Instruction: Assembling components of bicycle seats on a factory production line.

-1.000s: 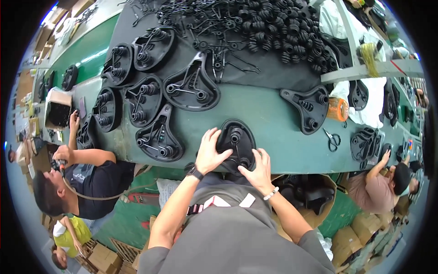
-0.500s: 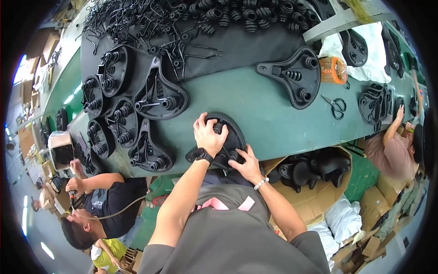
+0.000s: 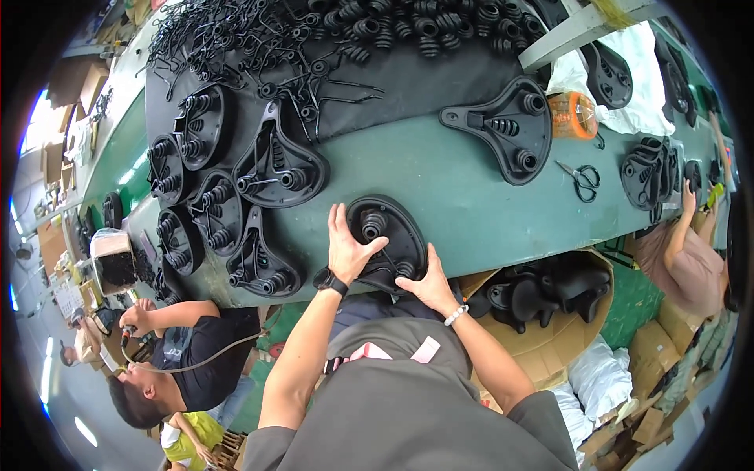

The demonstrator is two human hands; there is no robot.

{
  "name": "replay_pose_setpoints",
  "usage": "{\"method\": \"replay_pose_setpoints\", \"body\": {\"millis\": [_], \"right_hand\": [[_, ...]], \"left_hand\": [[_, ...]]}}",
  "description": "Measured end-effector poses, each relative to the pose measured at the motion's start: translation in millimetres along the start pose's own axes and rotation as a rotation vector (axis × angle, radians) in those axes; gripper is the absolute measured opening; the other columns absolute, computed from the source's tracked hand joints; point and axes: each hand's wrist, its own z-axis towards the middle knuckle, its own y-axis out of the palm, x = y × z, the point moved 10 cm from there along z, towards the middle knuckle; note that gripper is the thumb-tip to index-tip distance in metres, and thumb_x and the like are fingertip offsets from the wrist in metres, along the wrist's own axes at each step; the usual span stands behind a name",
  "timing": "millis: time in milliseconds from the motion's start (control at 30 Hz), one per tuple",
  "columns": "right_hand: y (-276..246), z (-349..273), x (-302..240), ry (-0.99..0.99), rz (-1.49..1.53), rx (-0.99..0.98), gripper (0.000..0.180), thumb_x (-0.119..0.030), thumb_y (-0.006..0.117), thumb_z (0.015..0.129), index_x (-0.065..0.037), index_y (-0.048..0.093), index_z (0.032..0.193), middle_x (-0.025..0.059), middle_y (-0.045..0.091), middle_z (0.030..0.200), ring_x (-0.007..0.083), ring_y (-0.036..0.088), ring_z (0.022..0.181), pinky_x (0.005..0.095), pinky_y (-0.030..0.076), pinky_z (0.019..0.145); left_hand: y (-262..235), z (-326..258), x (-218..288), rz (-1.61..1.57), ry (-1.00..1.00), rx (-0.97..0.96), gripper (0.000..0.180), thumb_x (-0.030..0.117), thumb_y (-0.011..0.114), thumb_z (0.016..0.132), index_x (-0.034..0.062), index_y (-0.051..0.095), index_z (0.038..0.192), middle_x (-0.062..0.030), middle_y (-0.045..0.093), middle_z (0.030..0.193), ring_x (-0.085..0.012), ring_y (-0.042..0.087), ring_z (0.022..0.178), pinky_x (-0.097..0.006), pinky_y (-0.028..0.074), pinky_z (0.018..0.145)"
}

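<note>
A black bicycle saddle lies underside up at the table's near edge, with black coil springs in its shell. My left hand is open beside its left rim, fingers stretched out and thumb reaching over the shell near a spring. My right hand grips the saddle's near right rim, its thumb inside by the other spring and a finger along the outside. The saddle's nose end is partly hidden behind my left hand and wrist.
Several upturned saddles stand at left; another saddle lies at right near scissors and an orange container. Wire parts and coil springs pile up at the back. A cardboard box of saddles sits below. Co-workers flank me.
My left hand has lifted off the spring it covered and shifted left, its fingers now straightened. The spring is uncovered. My right hand stays at the saddle's near right side, its fingers spread wider.
</note>
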Motion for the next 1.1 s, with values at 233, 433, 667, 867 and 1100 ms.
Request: {"method": "replay_pose_setpoints", "body": {"millis": [233, 433, 667, 867, 1100], "right_hand": [[5.1, 1.1, 4.6, 0.025, 0.021, -0.013, 0.132, -0.049, 0.091, 0.067, 0.005, 0.016, 0.161, 0.0308, 0.027, 0.161, 0.0431, 0.034, 0.149, 0.0455, 0.033, 0.122], [8.1, 1.9, 11.4, -0.008, 0.049, 0.062, 0.126, -0.047, 0.090, 0.067, 0.003, 0.021, 0.160, 0.0301, 0.029, 0.157, 0.0452, 0.034, 0.145, 0.0479, 0.036, 0.119], [6.7, 6.5, 8.7, -0.007, 0.071, 0.030, 0.126, -0.043, 0.092, 0.066, 0.002, 0.021, 0.160, 0.0305, 0.027, 0.156, 0.0450, 0.033, 0.145, 0.0475, 0.035, 0.119], [1.5, 4.0, 6.5, 0.041, -0.013, 0.037, 0.124, -0.047, 0.090, 0.066, -0.001, 0.024, 0.159, 0.0289, 0.032, 0.155, 0.0443, 0.037, 0.144, 0.0500, 0.039, 0.116], [-2.8, 6.6, -1.6, 0.019, -0.132, -0.041, 0.129, -0.049, 0.090, 0.067, 0.006, 0.019, 0.159, 0.0316, 0.032, 0.158, 0.0442, 0.037, 0.146, 0.0474, 0.036, 0.119]], "left_hand": [[13.4, 1.5, 25.7, 0.217, -0.116, 0.095, 0.068, 0.030, 0.086, 0.073, -0.0004, 0.059, 0.128, -0.0285, 0.035, 0.157, -0.0468, 0.043, 0.138, -0.049, 0.041, 0.114], [17.1, 3.0, 26.7, 0.193, -0.076, 0.136, 0.057, 0.027, 0.087, 0.074, -0.0003, 0.065, 0.119, -0.0252, 0.041, 0.153, -0.0443, 0.045, 0.137, -0.048, 0.039, 0.114], [23.8, 5.4, 13.6, 0.200, -0.112, 0.099, 0.059, 0.028, 0.089, 0.074, -0.0003, 0.064, 0.119, -0.0246, 0.038, 0.154, -0.0418, 0.044, 0.138, -0.047, 0.038, 0.114], [23.1, 4.5, 18.1, 0.183, -0.090, 0.078, 0.086, 0.037, 0.091, 0.072, -0.0056, 0.051, 0.134, -0.0288, 0.035, 0.155, -0.0453, 0.039, 0.140, -0.051, 0.035, 0.117], [6.4, -29.5, -6.0, -0.047, -0.136, 0.035, 0.121, 0.045, 0.088, 0.075, -0.0077, 0.018, 0.158, -0.0331, 0.030, 0.158, -0.0469, 0.032, 0.147, -0.048, 0.028, 0.123]]}}
